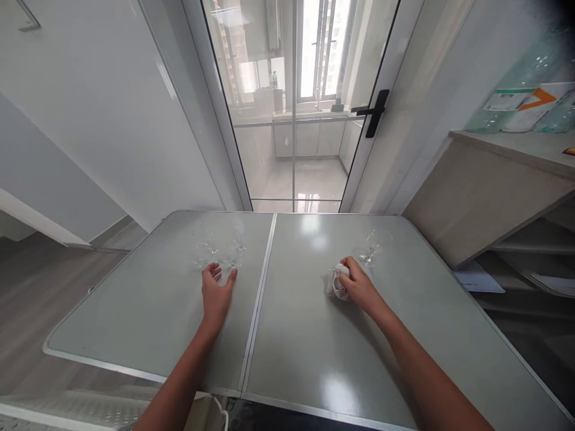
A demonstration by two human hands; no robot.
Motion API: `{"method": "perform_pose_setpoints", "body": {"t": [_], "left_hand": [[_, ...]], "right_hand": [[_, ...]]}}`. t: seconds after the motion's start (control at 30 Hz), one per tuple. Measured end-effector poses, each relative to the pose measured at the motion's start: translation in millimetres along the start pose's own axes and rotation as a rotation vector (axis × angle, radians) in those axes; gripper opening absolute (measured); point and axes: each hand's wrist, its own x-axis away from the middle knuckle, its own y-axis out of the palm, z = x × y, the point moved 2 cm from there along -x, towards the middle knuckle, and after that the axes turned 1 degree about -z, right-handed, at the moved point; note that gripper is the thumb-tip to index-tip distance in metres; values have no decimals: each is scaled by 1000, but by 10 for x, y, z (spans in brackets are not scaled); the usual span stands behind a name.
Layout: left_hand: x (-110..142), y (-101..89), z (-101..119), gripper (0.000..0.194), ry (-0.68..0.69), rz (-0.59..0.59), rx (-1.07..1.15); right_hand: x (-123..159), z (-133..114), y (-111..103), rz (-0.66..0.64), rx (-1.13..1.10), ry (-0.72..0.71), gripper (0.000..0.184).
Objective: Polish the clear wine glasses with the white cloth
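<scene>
My left hand (217,292) has its thumb and fingers apart, at the near side of several small clear glasses (239,244) on the left half of the table. Whether its fingertips touch the nearest glass I cannot tell. On the right half, my right hand (358,284) is closed around a bunched white cloth (340,286) at the tabletop. Something clear shows at the cloth's left edge, too faint to make out. Just beyond that hand is a clear stemmed glass (368,256), its outline faint against the table.
The grey-green folding table (296,347) has a metal seam down its middle. Behind it stands a glazed door (309,137) with a black handle (376,114). To the right, a shelf unit (503,185) holds clear plastic bottles (507,102). A white perforated surface (90,410) lies at lower left.
</scene>
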Motion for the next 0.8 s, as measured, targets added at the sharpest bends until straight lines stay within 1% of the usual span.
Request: {"method": "perform_pose_setpoints", "body": {"t": [0.07, 0.1, 0.17, 0.23, 0.3, 0.33, 0.4, 0.47, 0.5, 0.57, 0.6, 0.67, 0.73, 0.8], "left_hand": [[-163, 108, -53, 66, -33, -30, 10], [-227, 155, -60, 64, -43, -37, 30], [-299, 220, -37, 55, -52, -48, 65], [-283, 251, 39, 47, -54, -55, 69], [-193, 291, 176, 44, -32, -78, 72], [-132, 333, 267, 43, 1, -108, 91], [1, 492, 476, 41, 133, -256, 139], [131, 738, 661, 40, 285, -436, 146], [191, 876, 726, 41, 361, -505, 131], [297, 1144, 781, 46, 498, -583, 84], [345, 1260, 773, 49, 562, -594, 54], [435, 1429, 706, 54, 678, -575, -20], [518, 1510, 612, 56, 775, -526, -103], [586, 1526, 538, 55, 841, -483, -169]], "right_hand": [[-5, 4, 24, -26, -26, -14, 5], [-7, -4, 14, -14, -2, -43, 7], [-4, -43, -36, 35, 70, -150, 16], [8, -94, -98, 85, 134, -280, 22], [21, -128, -145, 119, 184, -352, 27], [23, -128, -159, 141, 193, -342, 29], [13, -92, -165, 191, 159, -234, 36], [-10, -14, -153, 258, 76, -72, 42], [-23, 31, -145, 293, 22, 6, 43], [-48, 111, -128, 343, -117, 127, 42], [-57, 137, -121, 365, -197, 172, 42], [-63, 141, -107, 398, -340, 220, 43], [-49, 74, -89, 433, -413, 202, 44], [-20, -40, -54, 419, -447, 138, 42]]}}
